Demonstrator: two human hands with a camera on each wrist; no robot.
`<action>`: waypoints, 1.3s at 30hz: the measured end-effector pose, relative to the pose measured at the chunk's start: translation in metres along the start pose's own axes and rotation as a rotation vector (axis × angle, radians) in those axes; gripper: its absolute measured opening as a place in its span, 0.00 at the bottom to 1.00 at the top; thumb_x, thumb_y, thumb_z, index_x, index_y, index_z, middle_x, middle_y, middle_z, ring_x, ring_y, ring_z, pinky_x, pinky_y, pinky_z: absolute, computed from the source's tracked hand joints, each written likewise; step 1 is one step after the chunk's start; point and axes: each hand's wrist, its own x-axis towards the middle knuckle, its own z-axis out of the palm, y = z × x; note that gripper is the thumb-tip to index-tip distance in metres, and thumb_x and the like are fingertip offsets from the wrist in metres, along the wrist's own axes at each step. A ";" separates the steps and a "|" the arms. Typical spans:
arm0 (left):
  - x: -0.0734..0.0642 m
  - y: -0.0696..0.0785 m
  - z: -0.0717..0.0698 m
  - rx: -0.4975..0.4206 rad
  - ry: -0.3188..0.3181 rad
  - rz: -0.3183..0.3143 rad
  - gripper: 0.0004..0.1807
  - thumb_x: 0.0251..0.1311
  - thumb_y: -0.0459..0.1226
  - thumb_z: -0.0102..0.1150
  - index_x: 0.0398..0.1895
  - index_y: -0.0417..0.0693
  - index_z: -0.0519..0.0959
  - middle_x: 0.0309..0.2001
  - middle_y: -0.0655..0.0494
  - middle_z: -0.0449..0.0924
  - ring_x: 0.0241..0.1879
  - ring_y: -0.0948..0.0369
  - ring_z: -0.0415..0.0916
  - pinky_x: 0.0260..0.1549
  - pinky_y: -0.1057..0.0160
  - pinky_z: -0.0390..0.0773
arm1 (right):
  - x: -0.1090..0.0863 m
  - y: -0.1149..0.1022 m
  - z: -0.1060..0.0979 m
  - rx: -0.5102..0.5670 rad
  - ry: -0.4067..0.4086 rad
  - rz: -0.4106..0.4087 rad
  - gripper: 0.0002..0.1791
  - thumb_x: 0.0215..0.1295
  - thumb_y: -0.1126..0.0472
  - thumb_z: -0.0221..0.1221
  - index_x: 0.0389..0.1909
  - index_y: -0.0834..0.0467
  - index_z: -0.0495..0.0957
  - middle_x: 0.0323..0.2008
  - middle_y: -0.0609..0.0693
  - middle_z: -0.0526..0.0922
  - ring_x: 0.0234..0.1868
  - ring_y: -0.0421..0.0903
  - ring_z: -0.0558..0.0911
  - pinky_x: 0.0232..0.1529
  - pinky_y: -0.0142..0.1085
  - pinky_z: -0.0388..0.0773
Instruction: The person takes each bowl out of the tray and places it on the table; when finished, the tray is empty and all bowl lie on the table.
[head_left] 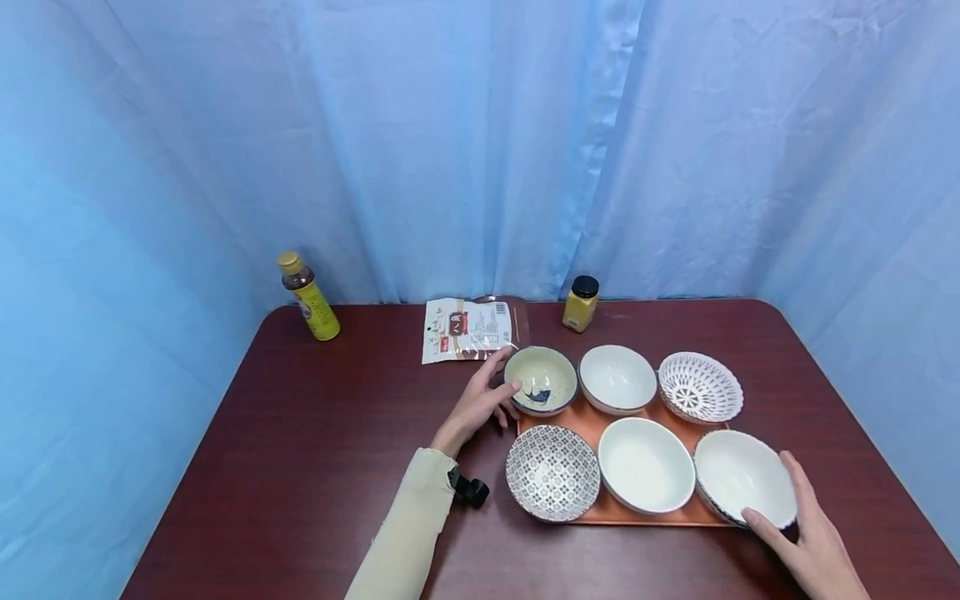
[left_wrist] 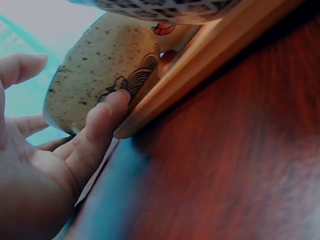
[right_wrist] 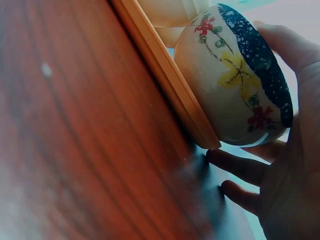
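In the head view my left hand point(head_left: 480, 398) is beside the speckled cream bowl point(head_left: 542, 375) with a blue fish inside, at the tray's back left. In the left wrist view a fingertip point(left_wrist: 119, 100) touches that bowl's outer wall, while the other fingers are spread. My right hand point(head_left: 812, 537) spreads around the white bowl point(head_left: 742, 479) at the front right. Its flower-painted outside point(right_wrist: 215, 75) and dark rim show in the right wrist view, with the lower fingers point(right_wrist: 240, 167) by the tray's corner. Both bowls stand on an orange tray point(head_left: 588, 421).
A patterned bowl point(head_left: 553, 473), a white oval bowl point(head_left: 647, 465), another white bowl point(head_left: 617, 379) and a lattice-patterned bowl point(head_left: 700, 387) share the tray. Behind lie a food pouch point(head_left: 468, 329) and a yellow jar point(head_left: 581, 306). A bottle point(head_left: 313, 304) stands back left, near blue curtains point(head_left: 450, 150).
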 end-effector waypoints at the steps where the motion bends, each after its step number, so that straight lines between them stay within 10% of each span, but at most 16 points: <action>1: 0.001 -0.005 0.000 -0.011 -0.001 -0.002 0.38 0.71 0.33 0.51 0.80 0.44 0.49 0.75 0.36 0.58 0.35 0.24 0.77 0.25 0.30 0.77 | 0.000 0.000 0.000 0.001 -0.011 0.016 0.54 0.71 0.46 0.56 0.80 0.54 0.27 0.79 0.70 0.34 0.72 0.81 0.50 0.58 0.78 0.57; 8: 0.003 -0.019 0.002 -0.028 0.003 0.006 0.39 0.70 0.33 0.53 0.81 0.50 0.50 0.76 0.39 0.58 0.33 0.31 0.82 0.23 0.36 0.82 | -0.003 0.005 0.006 0.084 -0.017 0.057 0.52 0.72 0.46 0.53 0.80 0.51 0.24 0.79 0.68 0.29 0.76 0.76 0.42 0.69 0.76 0.46; 12: 0.005 -0.017 0.004 -0.049 -0.001 0.007 0.39 0.70 0.32 0.53 0.81 0.50 0.50 0.75 0.39 0.60 0.31 0.34 0.83 0.23 0.41 0.84 | -0.008 0.009 0.011 0.134 0.041 0.012 0.50 0.73 0.50 0.52 0.81 0.47 0.26 0.80 0.64 0.29 0.80 0.59 0.34 0.80 0.50 0.29; 16: 0.006 -0.016 0.006 -0.078 0.009 0.003 0.39 0.69 0.30 0.52 0.80 0.49 0.51 0.74 0.38 0.61 0.26 0.42 0.85 0.26 0.43 0.86 | -0.010 0.012 0.015 0.146 0.103 -0.044 0.49 0.73 0.53 0.53 0.81 0.46 0.30 0.82 0.58 0.32 0.79 0.31 0.34 0.70 0.19 0.28; 24: 0.006 -0.017 0.010 -0.139 0.071 0.005 0.40 0.63 0.24 0.50 0.79 0.47 0.55 0.73 0.36 0.64 0.17 0.59 0.81 0.25 0.50 0.87 | -0.010 0.013 0.019 0.165 0.177 -0.126 0.49 0.69 0.58 0.57 0.82 0.44 0.37 0.69 0.12 0.39 0.59 0.07 0.45 0.51 0.04 0.39; 33: 0.005 -0.015 0.011 -0.181 0.134 0.021 0.40 0.60 0.21 0.48 0.78 0.44 0.57 0.73 0.37 0.64 0.15 0.61 0.80 0.20 0.62 0.86 | -0.007 0.010 0.018 0.168 0.138 -0.085 0.49 0.71 0.56 0.55 0.82 0.46 0.34 0.82 0.52 0.34 0.63 0.10 0.41 0.51 0.06 0.37; 39: 0.004 -0.008 0.009 -0.204 0.146 0.068 0.39 0.60 0.21 0.47 0.78 0.42 0.57 0.72 0.34 0.64 0.15 0.61 0.80 0.18 0.63 0.84 | -0.007 0.009 0.018 0.172 0.134 -0.076 0.48 0.72 0.56 0.55 0.82 0.47 0.33 0.82 0.55 0.34 0.67 0.14 0.39 0.54 0.07 0.36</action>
